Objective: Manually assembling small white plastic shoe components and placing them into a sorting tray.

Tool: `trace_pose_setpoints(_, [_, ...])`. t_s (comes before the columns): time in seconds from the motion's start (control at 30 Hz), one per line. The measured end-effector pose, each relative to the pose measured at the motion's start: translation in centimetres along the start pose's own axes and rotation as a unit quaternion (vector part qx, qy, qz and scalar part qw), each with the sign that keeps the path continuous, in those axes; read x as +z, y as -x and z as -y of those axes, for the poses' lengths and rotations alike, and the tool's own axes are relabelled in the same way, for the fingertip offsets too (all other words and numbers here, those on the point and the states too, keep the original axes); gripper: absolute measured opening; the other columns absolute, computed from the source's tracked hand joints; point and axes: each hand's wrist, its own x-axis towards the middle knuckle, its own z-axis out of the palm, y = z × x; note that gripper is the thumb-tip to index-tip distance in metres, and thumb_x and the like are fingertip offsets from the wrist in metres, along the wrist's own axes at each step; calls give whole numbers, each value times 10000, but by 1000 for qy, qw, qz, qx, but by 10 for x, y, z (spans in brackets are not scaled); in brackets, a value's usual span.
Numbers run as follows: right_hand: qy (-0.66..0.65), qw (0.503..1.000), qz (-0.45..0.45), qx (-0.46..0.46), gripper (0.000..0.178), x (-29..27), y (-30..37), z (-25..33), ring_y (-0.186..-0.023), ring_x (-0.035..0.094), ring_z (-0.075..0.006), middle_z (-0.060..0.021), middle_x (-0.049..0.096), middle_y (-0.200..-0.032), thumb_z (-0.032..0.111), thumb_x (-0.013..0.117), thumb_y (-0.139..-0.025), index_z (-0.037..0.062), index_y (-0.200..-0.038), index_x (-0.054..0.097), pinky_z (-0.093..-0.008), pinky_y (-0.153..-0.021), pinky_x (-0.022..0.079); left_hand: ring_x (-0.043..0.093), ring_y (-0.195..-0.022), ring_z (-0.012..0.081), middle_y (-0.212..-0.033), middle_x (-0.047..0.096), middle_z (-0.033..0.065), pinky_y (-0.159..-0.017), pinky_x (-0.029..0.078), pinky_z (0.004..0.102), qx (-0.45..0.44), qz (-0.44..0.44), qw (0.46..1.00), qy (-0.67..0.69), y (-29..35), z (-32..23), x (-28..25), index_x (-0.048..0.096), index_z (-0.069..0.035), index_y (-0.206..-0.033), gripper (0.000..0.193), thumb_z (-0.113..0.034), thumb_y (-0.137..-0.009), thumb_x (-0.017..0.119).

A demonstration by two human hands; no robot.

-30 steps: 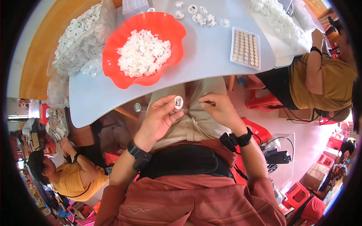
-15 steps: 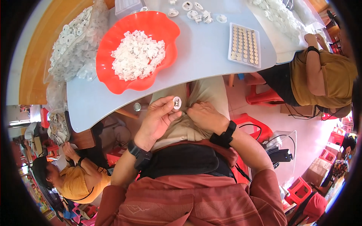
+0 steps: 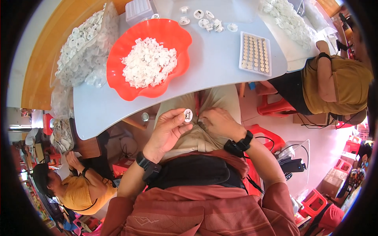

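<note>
Over my lap, my left hand (image 3: 171, 126) pinches a small round white plastic part (image 3: 188, 115) between thumb and fingertips. Its face shows small metal pieces inside a raised frame. Close by on the right, my right hand (image 3: 222, 122) is curled with its back upward, fingertips drawn together near the white part but apart from it. Whatever those fingers hold, if anything, is hidden. Beyond my hands, on the pale blue table, sits a red scalloped bowl (image 3: 115, 74) heaped with small white plastic pieces (image 3: 149, 63).
A clear tray with rows of round gold-coloured discs (image 3: 255, 53) lies on the table's right. Several loose white round parts (image 3: 210, 26) lie at the back. A bag of white parts (image 3: 84, 37) stands left. Co-workers sit on both sides; red stools (image 3: 275, 103) stand around.
The view has shifted slightly, with the bowl now lower and farther right. My right hand has drawn a little to the right. My left hand still holds the white part.
</note>
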Motion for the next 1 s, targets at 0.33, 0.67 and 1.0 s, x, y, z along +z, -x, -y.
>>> trace_pose_setpoints(0.33, [-532,837,-79,106,160,-14,27,-6,-800,677,-135,-86,687,-852,92,597,-977,-51,-1005,663,-286,-734,582,697,-938,180,-1047,708,95,-832,616,337,-4,0,1000,6,0,-1,12,681,-42,-1126,201,-54,-928,653])
trace_pose_setpoints(0.67, [-538,834,-78,92,183,-21,34,8,-819,687,-131,-92,706,-894,74,709,-901,-52,-1032,683,-262,-737,585,702,-923,192,-1047,707,108,-827,617,337,-6,3,1000,-1,3,-2,17,683,-42,-1119,194,-44,-929,650])
trace_pose_setpoints(1.0, [-554,819,-98,115,140,-25,35,19,-827,677,-121,-76,700,-894,27,677,-911,-54,-1025,663,-259,-751,576,700,-931,198,-1058,698,116,-834,620,343,-19,18,1000,8,5,0,17,674,-25,-1122,193,-33,-932,638])
